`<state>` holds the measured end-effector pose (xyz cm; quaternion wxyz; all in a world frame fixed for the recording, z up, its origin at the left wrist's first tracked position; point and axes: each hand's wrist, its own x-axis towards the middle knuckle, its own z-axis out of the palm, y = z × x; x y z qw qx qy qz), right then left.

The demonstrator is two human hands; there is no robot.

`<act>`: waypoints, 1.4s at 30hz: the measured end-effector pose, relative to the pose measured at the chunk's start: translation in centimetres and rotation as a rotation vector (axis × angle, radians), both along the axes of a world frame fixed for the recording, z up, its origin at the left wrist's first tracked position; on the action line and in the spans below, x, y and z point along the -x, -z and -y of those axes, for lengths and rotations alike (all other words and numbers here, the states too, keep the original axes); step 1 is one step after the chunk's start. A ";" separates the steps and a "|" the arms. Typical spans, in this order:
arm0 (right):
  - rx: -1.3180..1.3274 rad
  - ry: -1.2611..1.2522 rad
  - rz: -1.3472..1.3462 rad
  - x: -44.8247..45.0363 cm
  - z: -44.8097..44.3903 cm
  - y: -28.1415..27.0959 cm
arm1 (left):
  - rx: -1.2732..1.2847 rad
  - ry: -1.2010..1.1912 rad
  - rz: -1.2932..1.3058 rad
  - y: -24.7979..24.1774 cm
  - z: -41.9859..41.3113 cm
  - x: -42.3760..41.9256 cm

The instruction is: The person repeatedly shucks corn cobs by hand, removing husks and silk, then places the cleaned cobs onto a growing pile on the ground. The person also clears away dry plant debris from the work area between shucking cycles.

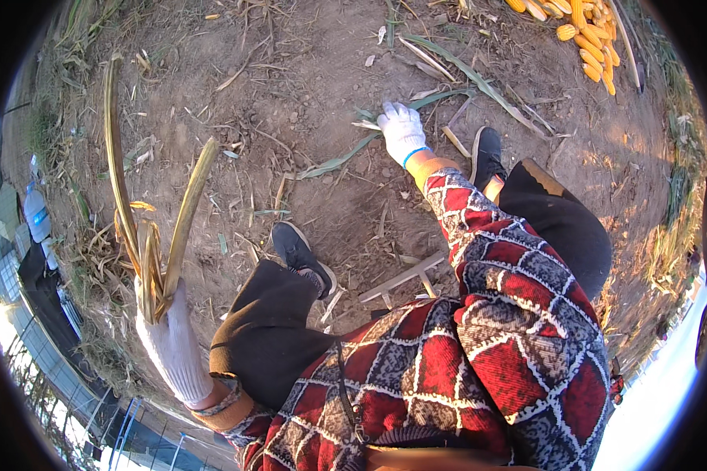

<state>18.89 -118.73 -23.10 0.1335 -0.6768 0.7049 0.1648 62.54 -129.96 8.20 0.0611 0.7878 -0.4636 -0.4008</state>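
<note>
My left hand [174, 347], in a white knit glove, is closed around a bundle of dry corn stalks [190, 209] at the left. Two stiff pieces stick up from it, with crumpled dry leaves between them. Reaching far forward, my right hand [402, 130] wears a white glove with a blue cuff edge. Its fingers are bent down over a long green corn leaf [342, 160] and a pale husk scrap [365, 125] at ground level. The fingertips are hidden, so whether they grip the leaf cannot be seen.
A pile of husked yellow corn cobs [592, 44] lies at the upper right. Between my dark shoes is bare soil [353, 206] with stalk scraps. Under me stands a low wooden stool [403, 277]. A plastic bottle [36, 212] is at the far left.
</note>
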 end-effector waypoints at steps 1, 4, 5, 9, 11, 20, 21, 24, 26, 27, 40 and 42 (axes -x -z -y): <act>0.026 0.011 -0.024 0.0 -0.4 0.4 | -0.009 0.007 -0.003 0.0 0.2 0.2; 0.056 -0.022 -0.066 0.5 -0.7 1.4 | -0.013 0.043 -0.002 0.2 0.6 0.7; 0.030 -0.021 -0.081 0.8 -0.8 1.4 | 0.000 0.060 0.006 0.3 0.6 0.9; 0.027 -0.009 -0.016 1.2 0.0 1.1 | 0.017 0.083 -0.008 0.5 0.6 1.0; -0.098 0.093 0.010 1.5 1.0 0.5 | 0.015 0.112 -0.017 0.6 0.5 0.8; 0.241 0.445 -0.103 8.2 9.5 0.0 | 0.021 0.117 0.014 0.3 0.3 0.9; 0.276 0.433 -0.164 8.5 9.9 0.5 | 0.008 0.099 -0.005 0.1 0.3 1.2; 0.034 0.511 -0.163 8.9 10.5 1.7 | -0.015 0.075 -0.011 -0.3 0.4 1.9; 0.033 0.440 -0.216 8.7 10.5 2.5 | -0.026 0.074 -0.014 -0.4 0.5 2.1; 0.109 0.435 -0.212 8.3 10.1 2.6 | -0.027 0.076 -0.023 -0.4 0.5 2.2; 0.221 0.454 0.011 0.3 4.8 -2.8 | 0.086 0.103 -0.188 -0.8 0.0 2.4; 0.256 0.451 0.071 -1.5 5.0 -4.5 | 0.128 0.134 -0.164 -0.7 0.2 2.5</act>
